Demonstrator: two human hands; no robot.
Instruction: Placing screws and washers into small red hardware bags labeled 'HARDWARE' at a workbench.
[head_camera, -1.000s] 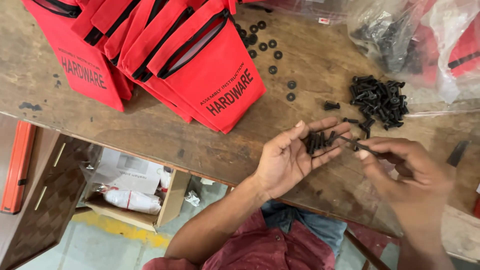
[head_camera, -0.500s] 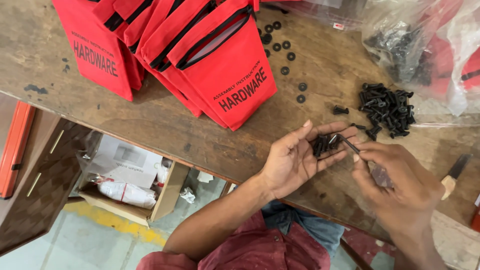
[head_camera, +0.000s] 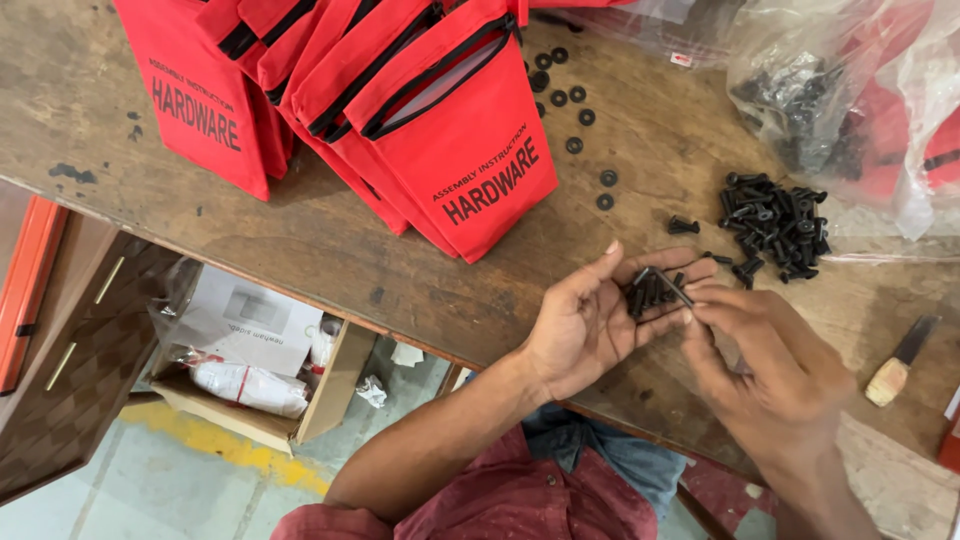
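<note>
The right hand's (head_camera: 775, 375) fingertips (head_camera: 700, 300), pinched narrowly on one black screw, have closed in from a gap half a second ago to meet the left hand (head_camera: 590, 320). That palm, fingers half-curled, cups a small bundle of black screws (head_camera: 655, 290), so the count in hand appears to be growing. The loose screw pile (head_camera: 775, 225) lies beyond on the wooden bench (head_camera: 330, 230), near scattered washers (head_camera: 580, 110) and red pouches (head_camera: 460, 140).
</note>
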